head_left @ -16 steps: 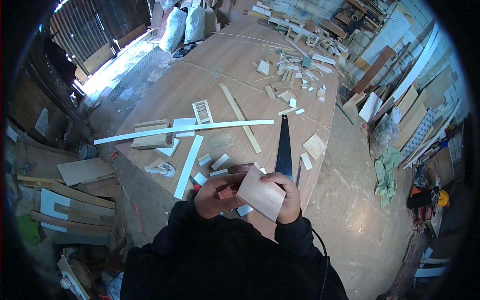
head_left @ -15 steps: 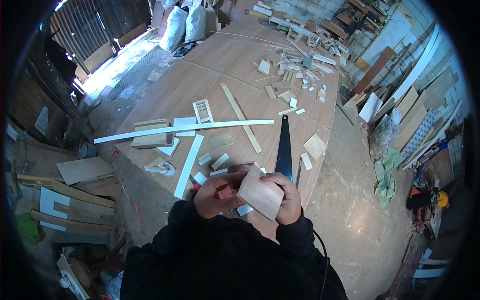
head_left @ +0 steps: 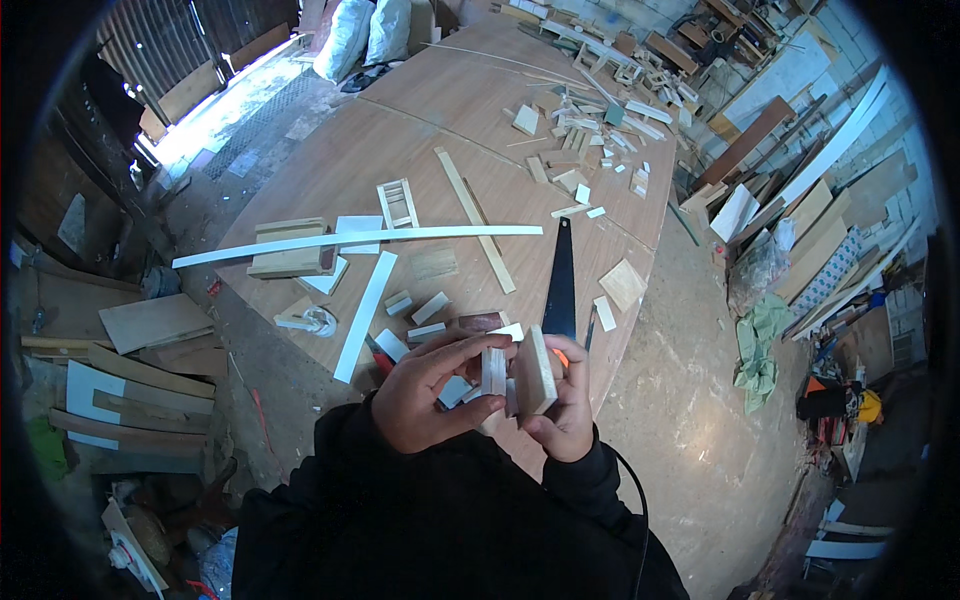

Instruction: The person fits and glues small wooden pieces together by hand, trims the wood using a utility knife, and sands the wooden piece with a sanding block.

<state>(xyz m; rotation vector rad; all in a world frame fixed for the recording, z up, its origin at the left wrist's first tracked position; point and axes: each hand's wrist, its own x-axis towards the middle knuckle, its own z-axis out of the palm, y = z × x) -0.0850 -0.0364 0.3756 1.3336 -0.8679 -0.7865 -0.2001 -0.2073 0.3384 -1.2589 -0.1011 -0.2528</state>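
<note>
Above the near end of a broad wooden table point(head_left: 330, 180), a person in dark sleeves holds two pieces of wood side by side. The left hand point(head_left: 422, 398) grips a small pale block point(head_left: 493, 371), pinched between fingertips and thumb; the right hand point(head_left: 568, 408) is closed on a flat wooden board point(head_left: 538, 375), tilted up on edge with its thumb low on the piece. Block and board are held just beside each other; whether they touch cannot be told.

Beyond the right hand, a handsaw point(head_left: 563, 275) lies near the table's right edge, its dark blade pointing toward the far end. Between saw and edge rest a square wooden piece point(head_left: 622, 285) and a small white piece point(head_left: 605, 313).

Toward the near left corner, a long white strip point(head_left: 430, 234) crosses a grooved wooden block point(head_left: 285, 262), and a shorter white strip point(head_left: 367, 315) slants toward the near edge, a clear container point(head_left: 318, 321) to its left. A ladder-like frame point(head_left: 398, 204) lies just past the long strip. Farther off, a heap of offcuts point(head_left: 600, 130) spreads along the right edge toward the far end.
</note>
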